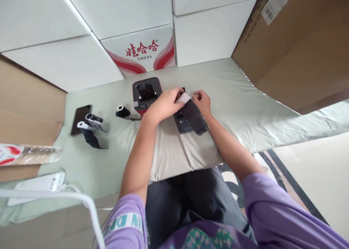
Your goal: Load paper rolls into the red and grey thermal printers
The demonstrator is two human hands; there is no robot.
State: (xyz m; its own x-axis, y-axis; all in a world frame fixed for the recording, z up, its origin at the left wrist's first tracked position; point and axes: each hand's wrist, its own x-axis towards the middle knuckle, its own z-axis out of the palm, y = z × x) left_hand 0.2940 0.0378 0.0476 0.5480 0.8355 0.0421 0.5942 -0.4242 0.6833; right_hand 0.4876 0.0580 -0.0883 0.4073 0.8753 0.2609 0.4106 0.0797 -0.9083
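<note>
- Left hand [163,104]: fingers curled, pinching the white top edge of a dark translucent sleeve [194,115]; thumb and forefinger closed on that edge.
- Right hand [202,100]: fingertips closed on the same white edge from the opposite side, just across from the left fingers; the two hands nearly touch over the strip.
- The sleeve hangs down from the shared grip toward the person, lying flat on a pale cloth-covered pad [177,150] across the lap. A dark flat card-like item [182,122] shows partly through or under it; whether it sits inside the sleeve cannot be told.
- Just beyond the left hand, touching or nearly so: a small black and red device [145,93] with a keypad face and an open top slot.
- Further out on the left-hand side, well apart from the grip: a small black roll with white core [122,111], then two more rolls [91,127] with dark film trailing, and a dark flat phone-like slab [80,118].
- Far left and nearer the person: a white power strip [38,185] with cable, and a clear wrapped bundle [29,155].
- Beyond the grip: stacked white cartons, one printed carton [141,52] with red lettering; brown cardboard [294,48] on the right-hand side.
</note>
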